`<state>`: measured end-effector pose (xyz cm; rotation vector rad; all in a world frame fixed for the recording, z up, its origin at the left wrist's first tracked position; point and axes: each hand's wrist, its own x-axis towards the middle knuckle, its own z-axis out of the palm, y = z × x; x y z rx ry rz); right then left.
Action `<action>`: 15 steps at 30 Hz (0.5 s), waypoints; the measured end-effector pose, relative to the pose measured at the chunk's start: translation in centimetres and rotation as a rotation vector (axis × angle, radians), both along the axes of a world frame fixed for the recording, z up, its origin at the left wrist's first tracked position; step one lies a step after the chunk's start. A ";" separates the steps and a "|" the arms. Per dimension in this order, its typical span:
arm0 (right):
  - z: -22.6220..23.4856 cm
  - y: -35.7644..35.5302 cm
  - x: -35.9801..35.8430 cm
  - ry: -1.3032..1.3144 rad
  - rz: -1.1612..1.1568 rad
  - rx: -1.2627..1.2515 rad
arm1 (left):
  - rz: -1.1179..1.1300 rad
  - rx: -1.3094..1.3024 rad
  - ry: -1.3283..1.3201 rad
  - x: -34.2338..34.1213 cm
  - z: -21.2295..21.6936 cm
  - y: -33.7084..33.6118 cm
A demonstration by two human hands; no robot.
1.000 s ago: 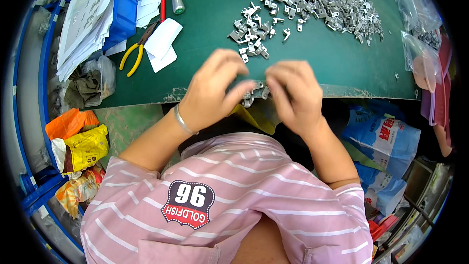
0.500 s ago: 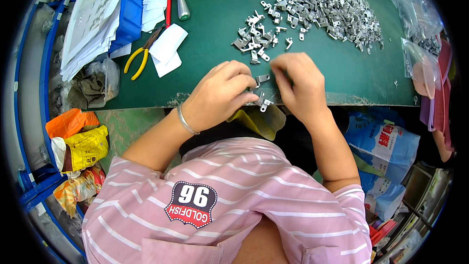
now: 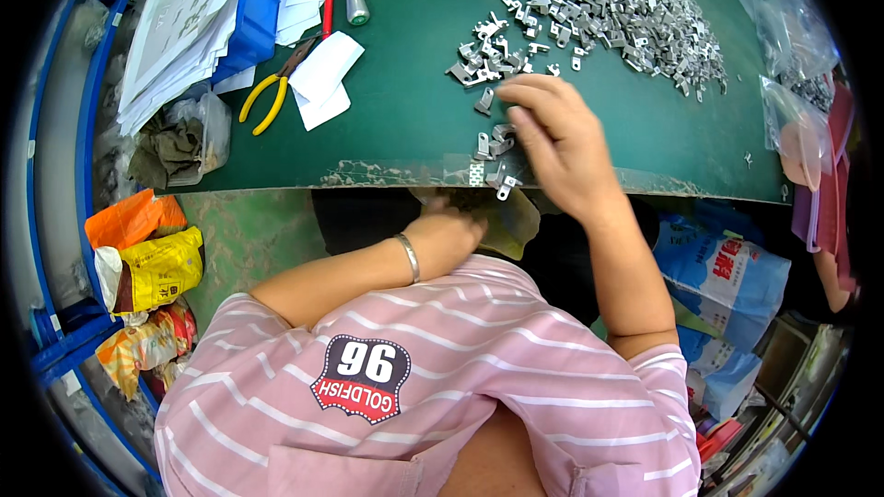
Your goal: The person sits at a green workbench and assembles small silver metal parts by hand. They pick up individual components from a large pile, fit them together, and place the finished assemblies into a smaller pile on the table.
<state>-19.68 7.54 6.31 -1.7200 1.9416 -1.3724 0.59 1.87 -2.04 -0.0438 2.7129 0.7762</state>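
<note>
My right hand is over the table's near edge, fingers bent forward and the thumb a little apart; I see nothing held in it. Close to its fingertips lie small bent metal brackets, and a single bracket lies just beyond them. Another bracket group sits at the very edge. My left hand is below the table edge, in front of my lap, beside a yellowish bag-like thing. Its fingers are curled and partly blurred, so whether they hold anything is unclear.
A large heap of brackets spreads at the back right, with a smaller cluster nearer. Yellow-handled pliers, white paper and a blue bin are at left. Plastic bags lie at the right edge.
My left hand has dropped from the table edge to below it. My right hand stays near the brackets, its fingers reaching slightly left. A bracket now lies alone just past them.
</note>
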 end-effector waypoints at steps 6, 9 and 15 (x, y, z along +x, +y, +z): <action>-0.9 1.5 4.7 0.154 0.084 0.018 | -0.116 0.075 0.085 -0.8 -1.4 0.8; -2.6 3.3 5.7 0.158 0.106 -0.126 | -0.063 0.083 0.301 -0.6 -0.5 0.8; -1.6 3.0 4.8 0.261 0.211 -0.188 | -0.119 0.144 0.193 -0.3 -1.3 0.8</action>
